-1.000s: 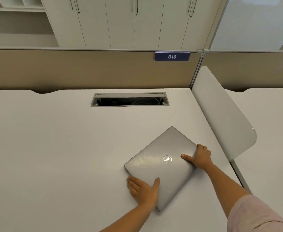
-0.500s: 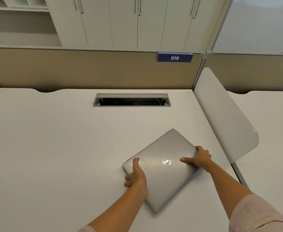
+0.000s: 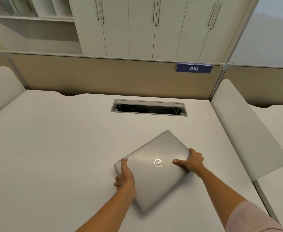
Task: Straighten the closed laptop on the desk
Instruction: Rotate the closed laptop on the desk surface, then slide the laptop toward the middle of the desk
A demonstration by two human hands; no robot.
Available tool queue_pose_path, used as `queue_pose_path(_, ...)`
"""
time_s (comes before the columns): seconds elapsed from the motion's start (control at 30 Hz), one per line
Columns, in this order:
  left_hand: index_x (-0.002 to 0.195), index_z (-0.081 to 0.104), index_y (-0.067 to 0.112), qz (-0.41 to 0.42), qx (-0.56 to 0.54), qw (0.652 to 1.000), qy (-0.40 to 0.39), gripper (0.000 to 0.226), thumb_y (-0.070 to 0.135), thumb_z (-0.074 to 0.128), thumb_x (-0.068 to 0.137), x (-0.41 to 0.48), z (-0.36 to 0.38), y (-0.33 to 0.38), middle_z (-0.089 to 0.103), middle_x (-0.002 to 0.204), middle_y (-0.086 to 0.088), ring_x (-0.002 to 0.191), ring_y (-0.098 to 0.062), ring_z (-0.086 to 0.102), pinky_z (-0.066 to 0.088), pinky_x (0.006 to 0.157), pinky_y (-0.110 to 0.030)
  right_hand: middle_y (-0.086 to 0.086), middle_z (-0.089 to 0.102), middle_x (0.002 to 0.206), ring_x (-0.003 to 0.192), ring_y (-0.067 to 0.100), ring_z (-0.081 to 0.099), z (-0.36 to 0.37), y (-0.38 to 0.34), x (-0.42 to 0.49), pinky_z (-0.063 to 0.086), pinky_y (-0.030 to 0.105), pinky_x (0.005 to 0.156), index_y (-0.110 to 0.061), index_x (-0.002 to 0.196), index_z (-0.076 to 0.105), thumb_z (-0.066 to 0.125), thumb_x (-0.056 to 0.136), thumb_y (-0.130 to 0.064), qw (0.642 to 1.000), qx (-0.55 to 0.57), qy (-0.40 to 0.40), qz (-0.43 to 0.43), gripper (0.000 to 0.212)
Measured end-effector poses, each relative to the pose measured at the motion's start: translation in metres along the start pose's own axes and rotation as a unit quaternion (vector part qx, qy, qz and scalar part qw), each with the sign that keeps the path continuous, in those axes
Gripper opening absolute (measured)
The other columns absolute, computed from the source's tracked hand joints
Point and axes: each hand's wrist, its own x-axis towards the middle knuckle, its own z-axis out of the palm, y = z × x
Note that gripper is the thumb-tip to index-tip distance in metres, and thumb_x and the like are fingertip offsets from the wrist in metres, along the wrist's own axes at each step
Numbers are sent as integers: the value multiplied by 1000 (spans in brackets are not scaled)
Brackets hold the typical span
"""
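Both hands clasp the closed silver-grey laptop (image 3: 154,171): left hand (image 3: 125,179) wraps its left corner, right hand (image 3: 191,162) its right corner. It lies skewed, right of centre on the white desk (image 3: 53,148). Uneven turning could swing it against the white side divider (image 3: 247,131).

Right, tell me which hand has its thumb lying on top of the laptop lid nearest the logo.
The right hand: its thumb lies flat on the laptop lid, pointing at the logo. The left hand grips the lid's left corner, farther away.
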Motion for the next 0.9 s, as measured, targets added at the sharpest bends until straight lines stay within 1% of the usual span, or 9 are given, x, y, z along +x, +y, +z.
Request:
queue_pose_path(0.17, 123, 46, 12, 10, -2, 1000, -2, 83, 75, 52, 67, 24, -31, 43, 40, 115, -9, 114, -28, 44, 40, 103, -43, 13, 40, 131, 131, 33, 31, 35, -42, -5, 36, 46, 109, -20, 140, 36, 88, 50, -59, 1000, 5, 5, -6, 111)
queue_pose_path(0.27, 112, 45, 18, 29, -2, 1000, 1, 71, 75, 51, 70, 40, -47, 68, 36, 101, -6, 100, -26, 42, 38, 90, -35, 14, 40, 132, 130, 33, 31, 57, -68, -6, 36, 46, 109, -18, 140, 35, 87, 50, -61, 1000, -2, 2, -5, 112)
queue_pose_path(0.4, 100, 36, 22, 30, -20, 999, 2, 65, 78, 49, 70, 58, -65, 96, 35, 101, -4, 93, -24, 38, 31, 83, -34, 14, 40, 131, 130, 33, 31, 86, -99, -7, 36, 45, 108, -18, 138, 37, 87, 50, -61, 1000, -3, 3, -3, 110)
queue_pose_path(0.47, 83, 32, 20, 27, -40, 999, 12, 67, 82, 50, 66, 64, -75, 111, 33, 91, -4, 89, -24, 37, 30, 83, -33, 15, 42, 130, 129, 33, 33, 99, -112, -8, 34, 43, 109, -17, 137, 39, 86, 50, -62, 1000, -6, 9, -3, 109)
queue_pose_path(0.53, 67, 18, 24, 42, -50, 998, 12, 70, 86, 48, 59, 69, -82, 124, 23, 77, -1, 76, -21, 35, 26, 83, -34, 15, 43, 130, 128, 33, 34, 112, -124, -8, 33, 43, 110, -17, 137, 40, 86, 51, -62, 1000, -4, 14, -2, 107)
queue_pose_path(0.63, 66, 16, 25, 60, -65, 996, -2, 72, 89, 42, 46, 76, -90, 142, 13, 71, 2, 59, -14, 20, 25, 76, -33, 15, 43, 130, 128, 33, 34, 128, -136, -9, 33, 44, 110, -17, 135, 41, 86, 52, -61, 1000, -1, 19, -1, 104)
queue_pose_path(0.7, 72, 23, 24, 62, -50, 997, -14, 70, 89, 45, 58, 86, -97, 149, 11, 71, 2, 57, -14, 17, 23, 65, -31, 16, 43, 131, 128, 34, 35, 137, -142, -9, 32, 43, 110, -16, 134, 42, 85, 53, -61, 1000, -3, 23, 1, 102)
queue_pose_path(0.77, 70, 19, 24, 47, -48, 998, -14, 66, 84, 45, 70, 94, -101, 156, 8, 70, 3, 56, -14, 12, 19, 60, -31, 16, 44, 131, 127, 34, 36, 143, -148, -8, 32, 42, 110, -17, 133, 43, 85, 53, -62, 1000, -12, 28, 3, 102)
queue_pose_path(0.9, 66, 15, 32, 61, -44, 997, -22, 62, 86, 44, 67, 98, -99, 165, 8, 70, 4, 56, -14, 9, 12, 54, -34, 16, 46, 130, 126, 32, 39, 151, -155, -4, 30, 39, 110, -19, 135, 42, 81, 54, -68, 998, -46, 34, 9, 103)
